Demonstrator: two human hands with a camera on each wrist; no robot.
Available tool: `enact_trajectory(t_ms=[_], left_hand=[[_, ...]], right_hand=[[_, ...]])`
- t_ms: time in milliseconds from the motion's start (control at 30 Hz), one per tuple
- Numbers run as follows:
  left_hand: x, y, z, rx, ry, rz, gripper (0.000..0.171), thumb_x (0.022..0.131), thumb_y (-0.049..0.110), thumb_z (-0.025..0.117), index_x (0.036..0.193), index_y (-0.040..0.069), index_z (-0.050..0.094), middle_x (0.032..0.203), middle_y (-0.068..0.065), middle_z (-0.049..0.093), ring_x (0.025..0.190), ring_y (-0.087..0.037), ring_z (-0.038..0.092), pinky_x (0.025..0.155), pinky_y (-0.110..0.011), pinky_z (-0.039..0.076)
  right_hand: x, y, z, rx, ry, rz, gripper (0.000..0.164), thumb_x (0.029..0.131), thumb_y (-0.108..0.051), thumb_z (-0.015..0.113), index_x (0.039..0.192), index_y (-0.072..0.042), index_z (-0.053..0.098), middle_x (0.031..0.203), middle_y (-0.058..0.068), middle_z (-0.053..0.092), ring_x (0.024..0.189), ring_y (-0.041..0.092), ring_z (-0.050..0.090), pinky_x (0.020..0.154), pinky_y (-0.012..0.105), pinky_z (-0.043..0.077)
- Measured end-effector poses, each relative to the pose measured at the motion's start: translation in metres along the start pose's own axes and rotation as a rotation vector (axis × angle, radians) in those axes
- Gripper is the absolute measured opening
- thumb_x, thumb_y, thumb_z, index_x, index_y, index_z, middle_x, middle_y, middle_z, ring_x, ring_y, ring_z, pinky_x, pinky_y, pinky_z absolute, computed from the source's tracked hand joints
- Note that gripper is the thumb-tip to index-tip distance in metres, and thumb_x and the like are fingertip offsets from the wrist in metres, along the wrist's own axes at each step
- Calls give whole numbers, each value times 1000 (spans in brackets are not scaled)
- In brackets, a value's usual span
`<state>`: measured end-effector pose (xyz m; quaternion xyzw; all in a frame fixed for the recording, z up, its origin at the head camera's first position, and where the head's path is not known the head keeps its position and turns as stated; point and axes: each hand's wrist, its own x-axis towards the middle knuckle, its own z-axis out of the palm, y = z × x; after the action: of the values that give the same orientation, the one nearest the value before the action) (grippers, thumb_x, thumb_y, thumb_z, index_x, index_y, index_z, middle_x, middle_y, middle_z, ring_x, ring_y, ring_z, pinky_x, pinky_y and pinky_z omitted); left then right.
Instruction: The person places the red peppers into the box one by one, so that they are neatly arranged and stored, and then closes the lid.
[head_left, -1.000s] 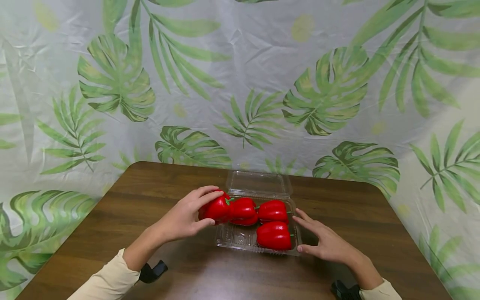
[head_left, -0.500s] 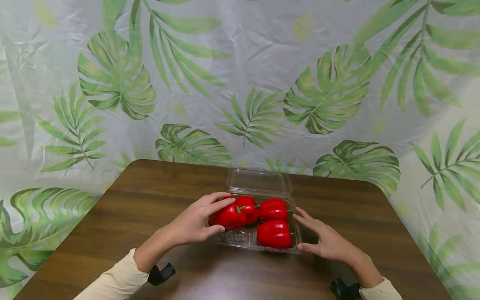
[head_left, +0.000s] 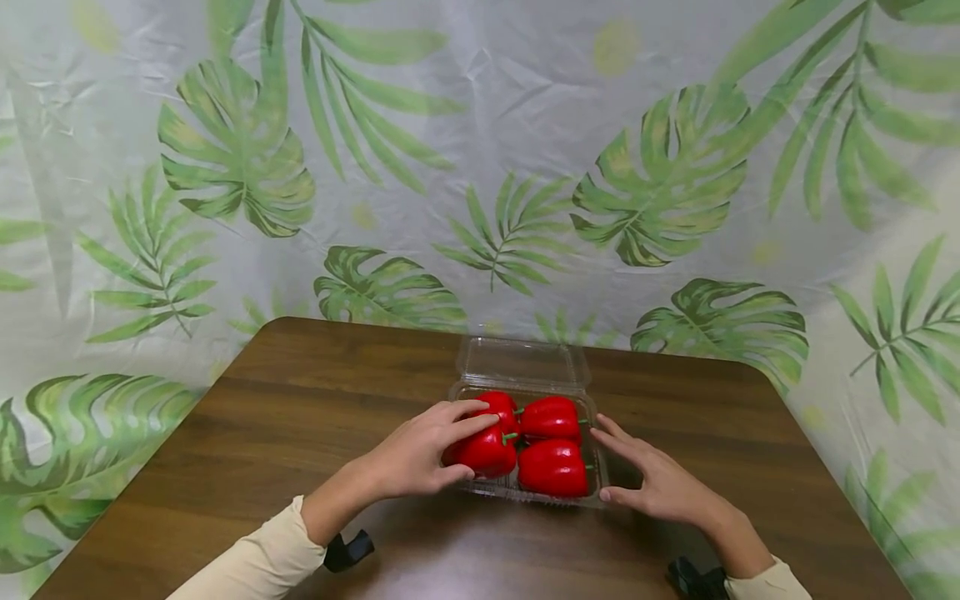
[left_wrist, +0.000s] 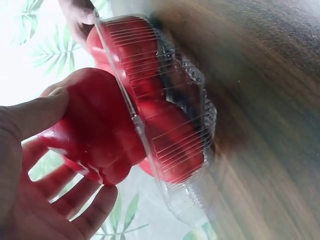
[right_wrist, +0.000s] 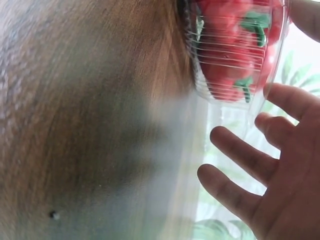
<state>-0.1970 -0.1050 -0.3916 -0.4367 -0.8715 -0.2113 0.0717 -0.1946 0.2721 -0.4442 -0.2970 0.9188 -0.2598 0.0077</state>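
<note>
My left hand (head_left: 420, 450) grips a glossy red bell pepper (head_left: 486, 454), thumb on one side and fingers on the other. This pepper (left_wrist: 95, 125) is over the near left part of a clear plastic clamshell box (head_left: 517, 497); in the left wrist view it stands out above the box rim (left_wrist: 136, 120). Three other red bell peppers lie inside: one back left (head_left: 498, 406), one back right (head_left: 550, 418), one front right (head_left: 553, 468). At the box's right side is my right hand (head_left: 663, 482), its fingers spread, fingertips at the rim, as the right wrist view shows.
The hinged clear lid (head_left: 525, 363) lies back behind the box, towards the table's far edge. A brown wooden table (head_left: 322, 392) carries everything. Behind it hangs a pale cloth (head_left: 510, 108) printed with green leaves.
My left hand has moved right and a little nearer to me with its bell pepper, from beside the back left pepper to over the box's front left. My right hand has stayed in place.
</note>
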Motion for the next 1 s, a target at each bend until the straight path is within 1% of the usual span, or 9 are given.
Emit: enact_trajectory(t_ms=[133,267,500,633,800,833,1000], left_hand=[[0,-1,3,2,-15,-7,69,81,23,81,144,17,53,147,-9,51,127,-28,54,100,-45,52],[1,-2,4,5,-16,-4,68,81,23,81,143,18,54,147,-8,52,127,-28,53,101,-45,52],[2,-4,6,2,-33,12,66,82,22,80,143,18,54,148,-9,51,128,-28,53,100,-47,52],[4,-5,8,-3,-43,13,67,82,21,80,143,17,54,149,-8,51,131,-28,51,104,-49,50],[5,-6,13,28,-71,9,66,82,24,80,143,18,55,150,-6,51,132,-27,52,105,-46,50],[5,-7,14,38,-73,13,65,82,25,80,142,18,55,149,-6,51,131,-26,52,103,-45,51],[6,-7,19,66,-65,39,64,82,26,79,141,18,56,149,-6,52,129,-25,54,102,-43,52]], right_hand=[[0,0,0,12,-4,13,78,87,-43,71,151,-10,42,160,22,31,136,50,45,96,72,42],[0,1,0,18,-2,20,78,87,-43,72,151,-10,42,161,21,30,137,50,44,97,72,42],[-1,1,1,15,1,14,78,87,-42,72,151,-9,41,161,22,30,137,49,44,97,71,42],[-1,0,1,8,10,3,77,88,-42,71,151,-10,42,160,23,31,136,50,45,97,71,43],[0,-1,1,25,-4,3,77,89,-43,70,152,-11,40,160,24,30,136,52,44,96,72,42],[0,-1,1,28,-8,2,77,89,-42,70,152,-11,40,160,24,30,136,52,43,96,73,42],[-1,0,1,12,-5,0,77,88,-43,70,152,-10,41,160,24,31,135,52,44,96,72,43]])
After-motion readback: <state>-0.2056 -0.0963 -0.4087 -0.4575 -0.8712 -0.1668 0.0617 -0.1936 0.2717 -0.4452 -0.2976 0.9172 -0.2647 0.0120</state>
